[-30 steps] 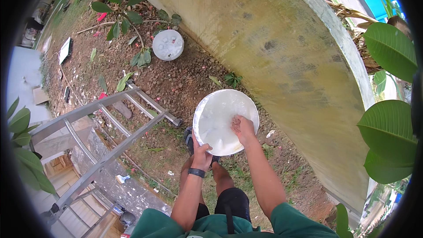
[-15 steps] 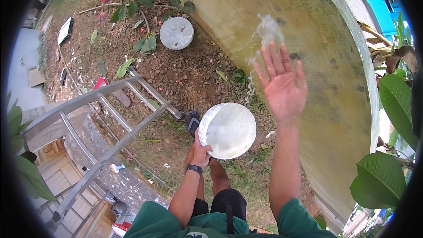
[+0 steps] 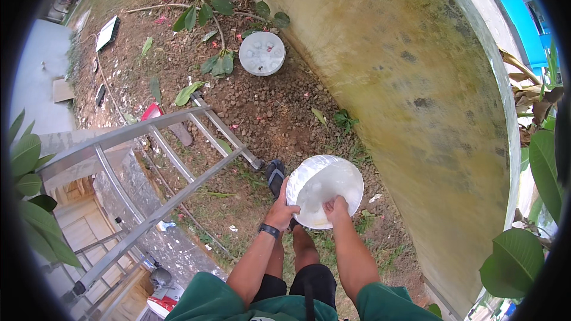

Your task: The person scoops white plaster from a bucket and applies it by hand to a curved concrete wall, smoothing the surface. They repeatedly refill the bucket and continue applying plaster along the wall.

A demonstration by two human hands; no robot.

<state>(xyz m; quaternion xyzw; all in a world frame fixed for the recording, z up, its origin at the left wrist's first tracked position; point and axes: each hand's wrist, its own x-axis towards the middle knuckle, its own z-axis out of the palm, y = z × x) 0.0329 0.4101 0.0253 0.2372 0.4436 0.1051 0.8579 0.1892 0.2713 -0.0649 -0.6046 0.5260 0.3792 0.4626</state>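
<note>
A round white tub [image 3: 306,187] with whitish, wet-looking contents is tipped slightly in front of me, above the ground. My left hand [image 3: 281,213], with a dark band at the wrist, grips its left rim, thumb on the near edge. Inside the tub is my right hand [image 3: 337,208], its fingers bent down and drawn together near the inner wall. What those fingers hold, if anything, is hidden. To the right of the tub rises a stained yellowish wall [image 3: 416,113], with darker patches on its surface.
An aluminium ladder [image 3: 172,160] slants across the left side. A second white tub [image 3: 262,53] with clear lumps or bubbles inside stands by the wall's foot, beside a leafy plant [image 3: 221,6]. Large leaves [image 3: 513,261] hang at the right edge. Rubble and soil cover the ground.
My right hand has come down from its raised, spread position before the wall into the tub. The splash of liquid in the air is gone. My left hand keeps hold of the tub.
</note>
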